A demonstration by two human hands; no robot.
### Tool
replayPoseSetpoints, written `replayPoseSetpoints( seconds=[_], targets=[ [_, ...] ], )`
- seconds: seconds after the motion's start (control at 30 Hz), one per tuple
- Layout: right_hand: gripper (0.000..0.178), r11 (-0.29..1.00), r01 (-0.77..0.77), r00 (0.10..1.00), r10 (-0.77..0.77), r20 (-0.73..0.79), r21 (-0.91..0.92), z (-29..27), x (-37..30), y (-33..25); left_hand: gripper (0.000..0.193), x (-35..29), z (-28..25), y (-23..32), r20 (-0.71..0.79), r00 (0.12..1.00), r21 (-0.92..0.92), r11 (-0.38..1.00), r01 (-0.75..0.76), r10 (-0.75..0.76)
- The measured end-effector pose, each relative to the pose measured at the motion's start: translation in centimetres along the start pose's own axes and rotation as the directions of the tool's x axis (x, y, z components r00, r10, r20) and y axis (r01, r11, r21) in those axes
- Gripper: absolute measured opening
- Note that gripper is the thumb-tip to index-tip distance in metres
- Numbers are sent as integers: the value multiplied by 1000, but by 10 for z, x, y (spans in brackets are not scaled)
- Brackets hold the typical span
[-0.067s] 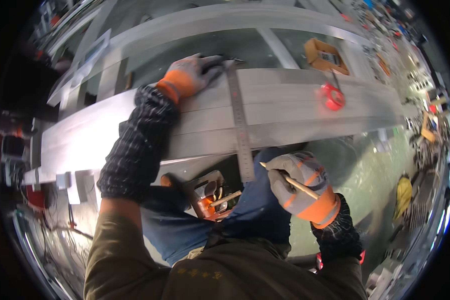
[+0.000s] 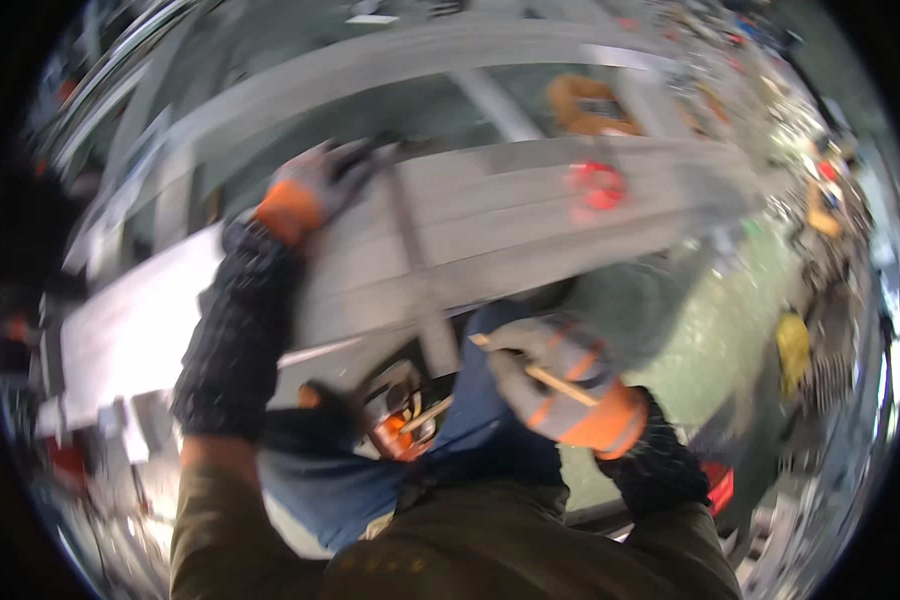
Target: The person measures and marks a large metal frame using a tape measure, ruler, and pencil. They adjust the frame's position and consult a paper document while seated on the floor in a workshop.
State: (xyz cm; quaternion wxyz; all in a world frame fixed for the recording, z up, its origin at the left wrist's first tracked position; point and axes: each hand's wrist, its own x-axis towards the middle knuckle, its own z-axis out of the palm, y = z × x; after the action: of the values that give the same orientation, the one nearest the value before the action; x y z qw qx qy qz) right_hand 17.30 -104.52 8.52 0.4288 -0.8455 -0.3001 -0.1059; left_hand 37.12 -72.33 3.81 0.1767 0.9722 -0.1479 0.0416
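My left hand (image 2: 315,185), in a grey and orange glove, is at the far edge of a long pale metal panel (image 2: 480,215). Its blurred, bent fingers close around the far end of a steel ruler (image 2: 408,225). That ruler lies across the panel, and its near end sticks out past the near edge over my lap. In front of my right thigh, just off the panel, my gloved right hand (image 2: 560,375) grips a thin wooden pencil (image 2: 555,383). The pencil's tip points left towards the ruler and touches nothing.
A red tape measure (image 2: 600,186) lies on the panel's right part. Beyond stand a metal frame (image 2: 370,65) and an open cardboard box (image 2: 582,105). Below the panel, between my legs, is a container with tools (image 2: 395,410). A yellow item (image 2: 793,352) lies at the right.
The whole scene has shifted left and tilted slightly as my head turns, blurring the picture. Both hands keep about the same place against the panel and ruler.
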Motion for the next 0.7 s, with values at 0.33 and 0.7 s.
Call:
replayPoseSetpoints(
  seconds=[0.33,0.7],
  targets=[
    [30,920,-351,929,366,-59,172,4,-78,8,37,-49,-26,-39,-361,914,-52,975,-216,183],
    [48,952,-15,964,-68,-257,-307,12,-31,56,34,-361,23,55,-462,717,-560,799,221,-523]
  ],
)
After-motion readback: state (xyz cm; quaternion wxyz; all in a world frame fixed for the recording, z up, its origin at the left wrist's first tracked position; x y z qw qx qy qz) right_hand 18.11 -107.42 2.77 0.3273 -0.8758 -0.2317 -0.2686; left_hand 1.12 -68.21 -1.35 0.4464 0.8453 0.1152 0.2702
